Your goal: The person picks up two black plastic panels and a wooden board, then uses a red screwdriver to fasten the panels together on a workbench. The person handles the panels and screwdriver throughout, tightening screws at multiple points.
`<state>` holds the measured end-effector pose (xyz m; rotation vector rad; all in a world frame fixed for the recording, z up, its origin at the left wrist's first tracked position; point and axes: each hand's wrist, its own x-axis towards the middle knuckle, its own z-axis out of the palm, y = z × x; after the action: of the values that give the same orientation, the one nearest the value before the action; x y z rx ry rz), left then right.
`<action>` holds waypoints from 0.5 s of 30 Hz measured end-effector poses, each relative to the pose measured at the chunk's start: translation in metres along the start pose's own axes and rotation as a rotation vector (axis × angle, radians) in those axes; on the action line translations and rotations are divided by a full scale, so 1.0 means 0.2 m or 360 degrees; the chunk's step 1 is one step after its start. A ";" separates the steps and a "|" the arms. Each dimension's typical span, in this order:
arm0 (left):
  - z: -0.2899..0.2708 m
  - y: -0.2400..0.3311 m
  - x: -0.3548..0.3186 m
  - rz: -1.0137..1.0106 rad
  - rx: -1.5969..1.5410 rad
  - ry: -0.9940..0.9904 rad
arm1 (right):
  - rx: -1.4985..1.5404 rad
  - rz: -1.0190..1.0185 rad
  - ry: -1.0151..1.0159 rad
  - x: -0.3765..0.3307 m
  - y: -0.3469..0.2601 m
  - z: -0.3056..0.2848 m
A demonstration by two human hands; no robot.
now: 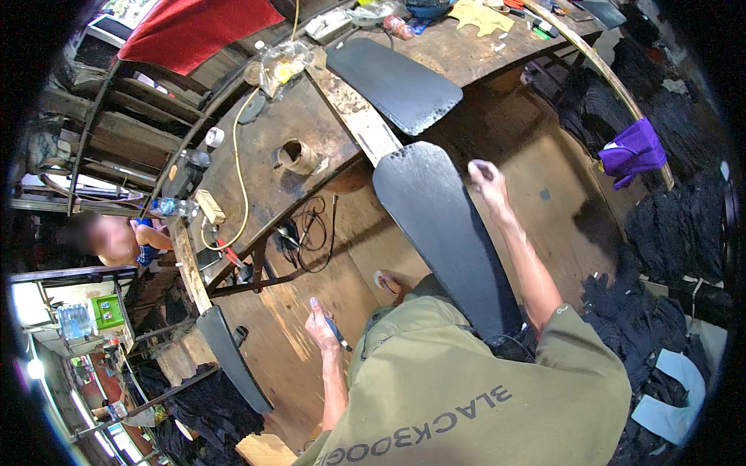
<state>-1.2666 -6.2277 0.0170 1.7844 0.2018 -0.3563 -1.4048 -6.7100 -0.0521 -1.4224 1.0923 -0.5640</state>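
The work in hand is centring on a long black paddle-shaped board with a smooth matt face [443, 217]. It is lying across the wearer's lap area, its broad rounded end reaching towards the worn brown wooden surface [311, 116] and appearing to overlap a pale wooden plank [365, 124] there.

Left hand [320, 328]: the grip is closing around a slim dark-blue handled tool [337, 332], well apart from the board. The tool's far end is appearing to point back towards the body; turning it outward would be prudent.

Right hand [488, 182]: the fingers are curling just beside the board's right edge. Whether they are touching it or grasping anything small cannot be told.

Judgement: the board is probably needing firm support at both ends, since its narrow end is lying close to the torso. Good practice would be steadying the edge with the right hand, keeping those fingers out of the tool's path, and working in short, controlled strokes.
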 end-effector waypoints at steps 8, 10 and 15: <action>0.03 0.12 0.02 0.0040 -0.0094 -0.0103 | 0.1308 0.0716 -0.0125 0.89 -0.09 0.48; 0.02 0.12 0.00 0.0016 -0.0047 -0.0033 | 0.1328 0.0718 -0.0014 1.02 -0.07 0.58; -0.04 0.02 -0.04 -0.0063 -0.0076 0.0010 | 0.1419 0.0419 0.0224 1.01 -0.09 0.60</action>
<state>-1.2718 -6.2199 0.0254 1.7363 0.2483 -0.3712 -1.2089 -6.8270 -0.1102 -0.4640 0.9306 -0.8279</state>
